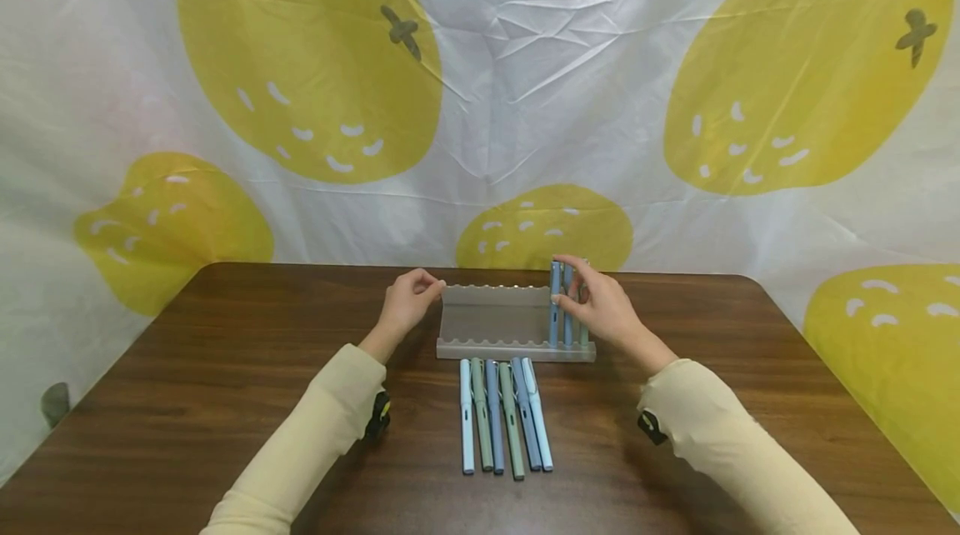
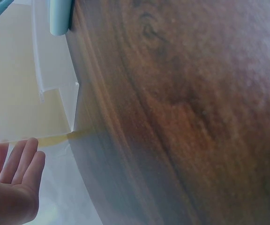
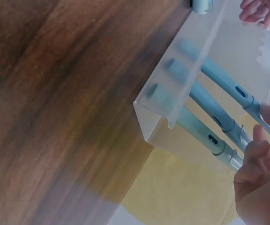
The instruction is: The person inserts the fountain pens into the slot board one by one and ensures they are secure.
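A clear plastic pen rack (image 1: pixel 491 314) with notched edges stands near the back of the table. My left hand (image 1: pixel 407 302) pinches its upper left corner between thumb and index finger; in the left wrist view the other fingers (image 2: pixel 25 161) extend beside the edge. Toward the rack's right end, my right hand (image 1: pixel 606 312) holds the upper part of a blue pen (image 1: pixel 554 322), whose lower end sits behind the front lip. Right of it a second blue pen (image 3: pixel 212 105) and a green pen (image 3: pixel 196 126) lean in neighbouring notches, partly behind my right fingers.
In front of the rack several capped pens lie side by side on the wooden table (image 1: pixel 300 360), among them a light blue pen (image 1: pixel 467 422) at the left and a green pen (image 1: pixel 512 427). A lemon-print cloth (image 1: pixel 525 127) hangs behind the table.
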The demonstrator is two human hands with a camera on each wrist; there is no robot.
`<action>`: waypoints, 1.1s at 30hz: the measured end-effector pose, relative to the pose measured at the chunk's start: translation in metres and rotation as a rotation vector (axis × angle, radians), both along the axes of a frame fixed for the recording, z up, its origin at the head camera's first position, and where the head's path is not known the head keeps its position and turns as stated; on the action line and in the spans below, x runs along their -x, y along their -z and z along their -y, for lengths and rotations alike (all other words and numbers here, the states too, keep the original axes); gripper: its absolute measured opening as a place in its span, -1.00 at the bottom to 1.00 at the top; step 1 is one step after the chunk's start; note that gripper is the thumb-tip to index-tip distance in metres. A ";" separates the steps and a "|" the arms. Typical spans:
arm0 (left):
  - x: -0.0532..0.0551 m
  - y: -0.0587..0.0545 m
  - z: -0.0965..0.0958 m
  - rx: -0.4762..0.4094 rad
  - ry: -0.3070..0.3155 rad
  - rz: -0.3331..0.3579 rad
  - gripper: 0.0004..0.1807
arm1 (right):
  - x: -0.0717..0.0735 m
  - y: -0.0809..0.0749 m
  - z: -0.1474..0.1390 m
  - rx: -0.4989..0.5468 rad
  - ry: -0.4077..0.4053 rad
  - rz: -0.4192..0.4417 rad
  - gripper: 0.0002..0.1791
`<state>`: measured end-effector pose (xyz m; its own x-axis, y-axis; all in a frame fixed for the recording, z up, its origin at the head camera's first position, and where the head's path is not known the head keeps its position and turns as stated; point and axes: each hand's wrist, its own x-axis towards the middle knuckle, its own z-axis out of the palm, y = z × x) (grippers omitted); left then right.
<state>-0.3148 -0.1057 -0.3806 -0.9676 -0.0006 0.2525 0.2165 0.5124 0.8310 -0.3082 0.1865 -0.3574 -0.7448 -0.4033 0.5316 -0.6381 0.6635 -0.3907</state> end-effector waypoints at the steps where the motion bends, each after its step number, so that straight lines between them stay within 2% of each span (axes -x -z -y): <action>1: 0.000 0.000 0.000 0.010 -0.005 -0.001 -0.80 | 0.000 0.000 0.000 -0.004 -0.004 0.005 -0.39; 16: -0.001 0.000 -0.001 0.025 -0.021 0.018 -0.78 | 0.007 -0.004 -0.002 -0.064 0.034 0.136 -0.37; 33: -0.001 -0.002 -0.002 0.017 -0.020 0.018 -0.78 | 0.014 -0.006 0.000 -0.123 0.073 0.180 -0.34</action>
